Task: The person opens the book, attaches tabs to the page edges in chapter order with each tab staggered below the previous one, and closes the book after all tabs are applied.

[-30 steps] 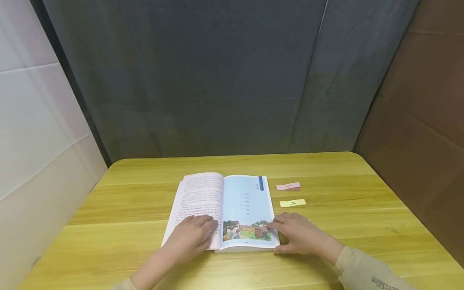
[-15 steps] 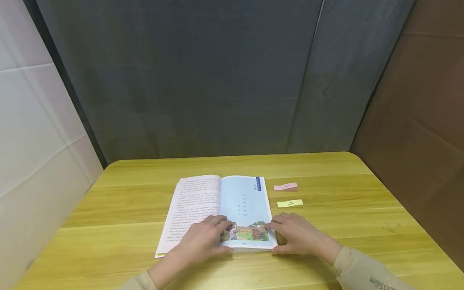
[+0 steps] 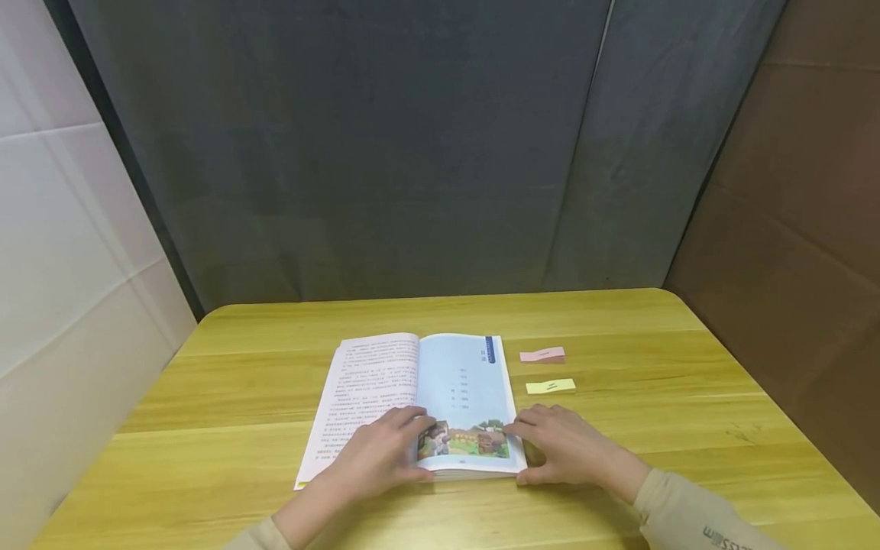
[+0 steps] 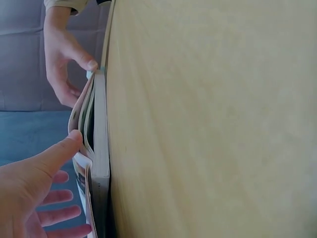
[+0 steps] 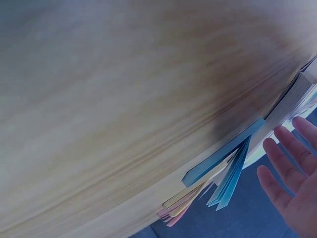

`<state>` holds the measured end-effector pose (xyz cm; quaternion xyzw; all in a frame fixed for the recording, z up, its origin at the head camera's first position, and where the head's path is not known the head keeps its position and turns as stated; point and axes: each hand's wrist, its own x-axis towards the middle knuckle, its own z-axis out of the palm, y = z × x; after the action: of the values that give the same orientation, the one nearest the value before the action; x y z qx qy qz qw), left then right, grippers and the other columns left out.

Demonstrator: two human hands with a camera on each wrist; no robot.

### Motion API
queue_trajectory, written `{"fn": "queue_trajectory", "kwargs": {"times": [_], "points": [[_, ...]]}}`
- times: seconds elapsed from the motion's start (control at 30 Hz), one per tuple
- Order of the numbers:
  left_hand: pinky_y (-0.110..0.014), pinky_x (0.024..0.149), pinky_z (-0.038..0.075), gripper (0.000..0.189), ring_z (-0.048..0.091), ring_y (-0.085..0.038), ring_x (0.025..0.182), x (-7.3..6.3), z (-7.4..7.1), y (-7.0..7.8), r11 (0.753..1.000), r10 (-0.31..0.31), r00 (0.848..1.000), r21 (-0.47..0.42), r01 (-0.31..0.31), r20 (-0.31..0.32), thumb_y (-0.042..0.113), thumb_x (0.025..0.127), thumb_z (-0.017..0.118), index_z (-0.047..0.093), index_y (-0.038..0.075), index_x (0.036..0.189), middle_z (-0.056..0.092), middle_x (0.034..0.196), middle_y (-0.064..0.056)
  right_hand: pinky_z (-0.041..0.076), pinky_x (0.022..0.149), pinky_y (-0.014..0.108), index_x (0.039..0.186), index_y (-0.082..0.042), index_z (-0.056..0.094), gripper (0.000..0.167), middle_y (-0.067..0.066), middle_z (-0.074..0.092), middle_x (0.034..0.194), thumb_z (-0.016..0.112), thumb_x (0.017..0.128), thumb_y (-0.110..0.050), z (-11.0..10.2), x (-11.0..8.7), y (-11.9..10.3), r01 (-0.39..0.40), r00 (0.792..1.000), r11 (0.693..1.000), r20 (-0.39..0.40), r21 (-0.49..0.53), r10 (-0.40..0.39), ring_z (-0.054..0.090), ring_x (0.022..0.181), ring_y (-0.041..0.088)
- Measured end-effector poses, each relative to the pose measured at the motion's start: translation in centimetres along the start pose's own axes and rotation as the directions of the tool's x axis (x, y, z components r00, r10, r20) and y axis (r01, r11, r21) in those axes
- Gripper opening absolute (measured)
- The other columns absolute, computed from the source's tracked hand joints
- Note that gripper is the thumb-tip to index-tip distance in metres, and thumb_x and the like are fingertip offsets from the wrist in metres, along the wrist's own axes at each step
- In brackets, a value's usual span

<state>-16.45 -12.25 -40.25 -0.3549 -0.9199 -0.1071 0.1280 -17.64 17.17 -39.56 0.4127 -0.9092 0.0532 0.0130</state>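
An open book [image 3: 454, 367] lies on the table, a page of small print [image 3: 374, 374] on its left and a light blue page with a village picture on its right. My left hand [image 3: 385, 451] rests over the lower part of the fold, fingers spread onto the pages. In the left wrist view its thumb touches the near edge, where upper leaves bow apart above the page block [image 4: 101, 124]. At the book's right edge is my right hand [image 3: 567, 443], index fingertip over the picture and thumb at the near corner. In the right wrist view its fingers extend nearly straight.
Right of the book lie a pink pad of paper slips [image 3: 543, 355] and a yellow one [image 3: 550, 386], each with dark strokes. A blue pad [image 5: 223, 153] with fanned slips shows in the right wrist view. The wooden table [image 3: 206, 428] meets a dark partition [image 3: 385, 153] behind.
The left-hand leaves lie flatter and farther left. My left hand has shifted right, from the left page onto the fold. The right hand stays at the book's right edge.
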Motion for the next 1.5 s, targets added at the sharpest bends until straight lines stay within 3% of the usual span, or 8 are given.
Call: {"fn": "queue_trajectory", "kwargs": {"times": [0.4, 0.63, 0.93, 1.17, 1.33, 1.5], "points": [[-0.034, 0.063, 0.049, 0.067, 0.051, -0.02, 0.101, -0.5, -0.1, -0.3, 1.0, -0.011, 1.0, 0.023, 0.011, -0.01, 0.055, 0.065, 0.066, 0.055, 0.013, 0.117, 0.051, 0.116, -0.004, 0.038, 0.086, 0.044, 0.119, -0.014, 0.054, 0.064, 0.0, 0.053, 0.112, 0.058, 0.072, -0.057, -0.1, -0.1, -0.1, -0.003, 1.0, 1.0, 0.002, 0.008, 0.003, 0.047, 0.103, 0.019], [-0.03, 0.053, 0.047, 0.065, 0.051, -0.018, 0.1, -0.2, -0.1, 0.0, 0.998, 0.012, 1.0, 0.062, -0.011, -0.02, 0.057, 0.066, 0.064, 0.056, 0.015, 0.115, 0.051, 0.117, -0.002, 0.038, 0.085, 0.043, 0.119, -0.014, 0.054, 0.064, -0.001, 0.053, 0.11, 0.058, 0.072, -0.058, 0.0, -0.1, 0.0, 0.001, 1.0, 1.0, -0.006, 0.005, -0.001, 0.048, 0.101, 0.017], [-0.034, 0.063, 0.049, 0.067, 0.052, -0.019, 0.1, -0.6, -0.1, -0.5, 1.0, 0.011, 0.997, 0.027, -0.009, -0.082, 0.056, 0.064, 0.066, 0.056, 0.013, 0.115, 0.052, 0.115, -0.003, 0.04, 0.083, 0.043, 0.12, -0.013, 0.053, 0.065, 0.0, 0.053, 0.11, 0.057, 0.073, -0.057, 0.0, -0.2, 0.0, 0.01, 1.0, 1.0, -0.01, -0.002, -0.01, 0.048, 0.101, 0.018], [-0.032, 0.061, 0.049, 0.055, 0.051, -0.017, 0.101, -1.2, -0.4, -0.2, 0.998, 0.053, 0.992, 0.04, -0.048, -0.117, 0.043, 0.071, 0.066, 0.054, 0.018, 0.118, 0.051, 0.118, 0.0, 0.039, 0.084, 0.042, 0.12, -0.012, 0.053, 0.065, 0.0, 0.053, 0.111, 0.058, 0.073, -0.057, 0.0, -0.2, 0.0, 0.008, 1.0, 1.0, -0.011, 0.006, -0.008, 0.047, 0.102, 0.018], [-0.028, 0.055, 0.048, 0.051, 0.052, -0.016, 0.099, -1.3, -0.4, 0.1, 0.993, 0.104, 0.977, 0.072, -0.092, -0.188, 0.03, 0.07, 0.062, 0.053, 0.018, 0.119, 0.05, 0.118, 0.001, 0.039, 0.084, 0.042, 0.119, -0.012, 0.054, 0.064, 0.0, 0.053, 0.112, 0.06, 0.072, -0.055, 0.0, -0.1, 0.0, 0.011, 1.0, 1.0, -0.016, 0.007, -0.011, 0.048, 0.102, 0.018], [-0.028, 0.053, 0.047, 0.052, 0.051, -0.015, 0.1, -1.4, -0.5, 0.1, 0.992, 0.111, 0.97, 0.087, -0.094, -0.218, 0.027, 0.07, 0.061, 0.052, 0.017, 0.121, 0.049, 0.119, 0.0, 0.04, 0.084, 0.042, 0.118, -0.012, 0.055, 0.064, 0.001, 0.054, 0.111, 0.059, 0.072, -0.056, 0.0, -0.1, 0.0, 0.01, 1.0, 1.0, -0.015, 0.007, -0.01, 0.048, 0.101, 0.017]]}}
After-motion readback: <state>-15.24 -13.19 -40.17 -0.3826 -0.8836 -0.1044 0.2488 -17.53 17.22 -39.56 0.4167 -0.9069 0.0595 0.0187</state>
